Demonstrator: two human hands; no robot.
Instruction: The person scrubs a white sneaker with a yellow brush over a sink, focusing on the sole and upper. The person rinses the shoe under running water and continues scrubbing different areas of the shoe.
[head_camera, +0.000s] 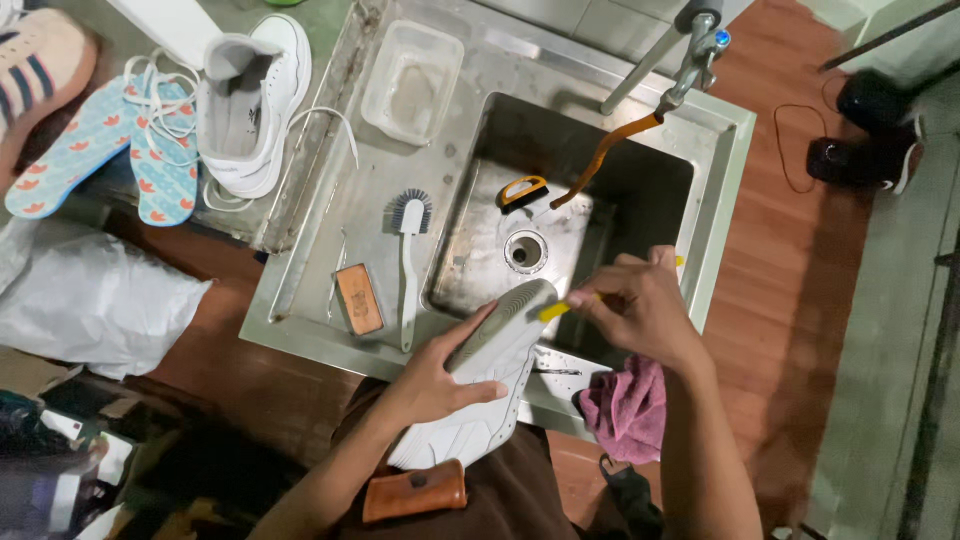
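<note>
1. Currently, the left hand (440, 375) has its fingers wrapped around a white rubber-soled sneaker (480, 385), sole up, at the near edge of the steel sink (640, 180).
2. The right hand (640, 305) has its fingers pinched on a slim yellow-handled brush (556, 309) touching the sole; scrubbing seems underway, and the next stroke likely needs firm bracing.

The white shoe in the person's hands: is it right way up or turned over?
Turned over. The white shoe lies sole-up in the left hand; its grooved tread faces the camera.

1 head camera looks steeply down, close over the sink (720, 180).

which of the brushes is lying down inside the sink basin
The small orange and black brush, beside the drain. The long-handled white brush lies on the sink's left ledge, and the yellow one is in the right hand.
</note>
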